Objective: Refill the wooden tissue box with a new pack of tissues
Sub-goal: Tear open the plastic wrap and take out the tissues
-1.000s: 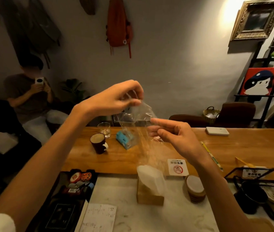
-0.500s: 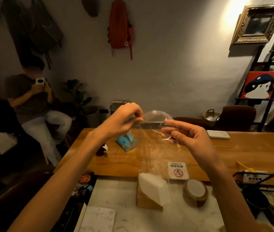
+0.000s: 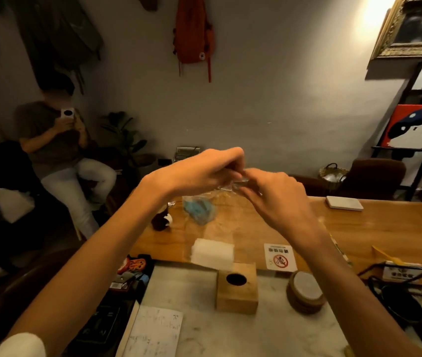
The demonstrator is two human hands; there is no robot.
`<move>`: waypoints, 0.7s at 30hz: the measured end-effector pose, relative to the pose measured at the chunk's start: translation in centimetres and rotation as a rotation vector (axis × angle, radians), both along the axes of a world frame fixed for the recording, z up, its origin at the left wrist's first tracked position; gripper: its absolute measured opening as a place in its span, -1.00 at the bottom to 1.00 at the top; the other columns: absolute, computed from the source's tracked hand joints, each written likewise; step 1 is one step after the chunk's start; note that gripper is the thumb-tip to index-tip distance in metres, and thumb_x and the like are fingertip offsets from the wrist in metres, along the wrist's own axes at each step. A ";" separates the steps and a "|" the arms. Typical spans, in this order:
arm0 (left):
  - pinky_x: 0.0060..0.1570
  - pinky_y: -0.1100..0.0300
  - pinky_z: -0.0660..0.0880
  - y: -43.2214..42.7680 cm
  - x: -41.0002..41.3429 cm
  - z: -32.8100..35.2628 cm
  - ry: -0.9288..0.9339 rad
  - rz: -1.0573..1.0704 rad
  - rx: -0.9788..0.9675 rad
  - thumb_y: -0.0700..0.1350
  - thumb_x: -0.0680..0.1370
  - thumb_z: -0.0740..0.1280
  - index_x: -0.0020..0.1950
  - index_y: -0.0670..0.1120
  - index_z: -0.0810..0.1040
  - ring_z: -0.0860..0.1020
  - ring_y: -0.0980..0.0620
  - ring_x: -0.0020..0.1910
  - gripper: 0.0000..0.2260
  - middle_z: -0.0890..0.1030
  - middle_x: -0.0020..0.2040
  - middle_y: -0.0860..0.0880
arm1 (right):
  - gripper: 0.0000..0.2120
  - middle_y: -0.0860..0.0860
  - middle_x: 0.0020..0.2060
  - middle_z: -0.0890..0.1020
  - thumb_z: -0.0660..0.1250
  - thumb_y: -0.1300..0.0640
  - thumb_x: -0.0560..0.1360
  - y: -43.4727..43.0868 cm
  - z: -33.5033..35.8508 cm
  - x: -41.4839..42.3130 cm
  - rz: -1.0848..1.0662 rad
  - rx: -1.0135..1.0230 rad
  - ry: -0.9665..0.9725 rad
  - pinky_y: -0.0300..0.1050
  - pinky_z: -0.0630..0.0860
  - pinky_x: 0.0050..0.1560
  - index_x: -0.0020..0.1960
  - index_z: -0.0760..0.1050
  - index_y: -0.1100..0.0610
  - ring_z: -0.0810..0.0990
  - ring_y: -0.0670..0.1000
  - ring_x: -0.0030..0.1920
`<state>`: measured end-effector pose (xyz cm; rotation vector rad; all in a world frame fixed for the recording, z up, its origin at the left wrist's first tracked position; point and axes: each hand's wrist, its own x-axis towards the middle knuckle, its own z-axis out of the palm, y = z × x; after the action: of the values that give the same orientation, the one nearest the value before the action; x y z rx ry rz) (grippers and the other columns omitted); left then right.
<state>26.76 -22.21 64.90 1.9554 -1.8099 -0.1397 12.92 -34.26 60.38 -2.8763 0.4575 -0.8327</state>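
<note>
1. Fingers (image 3: 233,173) of the left hand (image 3: 199,171) and right hand (image 3: 277,194) meet, pinched shut on the clear wrapper (image 3: 212,212), probably to shake its contents out.
2. The tissues (image 3: 212,253), a white block, hang in the wrapper just above the box (image 3: 237,288).
3. The box stands on the surface (image 3: 230,336), its round hole up.

Two hands (image 3: 243,181), one wooden tissue box (image 3: 237,288) (round hole up), one tissue stack (image 3: 212,253).
</note>
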 end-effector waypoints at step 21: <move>-0.33 0.07 0.55 0.9 -0.4 -10.3 0.761 0.266 -0.512 -0.22 0.62 0.28 0.07 -0.07 0.54 0.58 -0.04 -0.27 -0.91 0.61 -0.19 -0.01 | -0.71 -0.03 0.11 0.56 0.27 0.12 0.50 -3.5 0.6 0.8 0.219 0.085 -0.488 -0.09 0.52 0.07 0.22 0.50 0.02 0.51 -0.05 0.09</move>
<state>26.33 -21.27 54.64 1.4660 -0.9631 -0.2600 13.69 -37.80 61.02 -2.4606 0.1169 -1.3727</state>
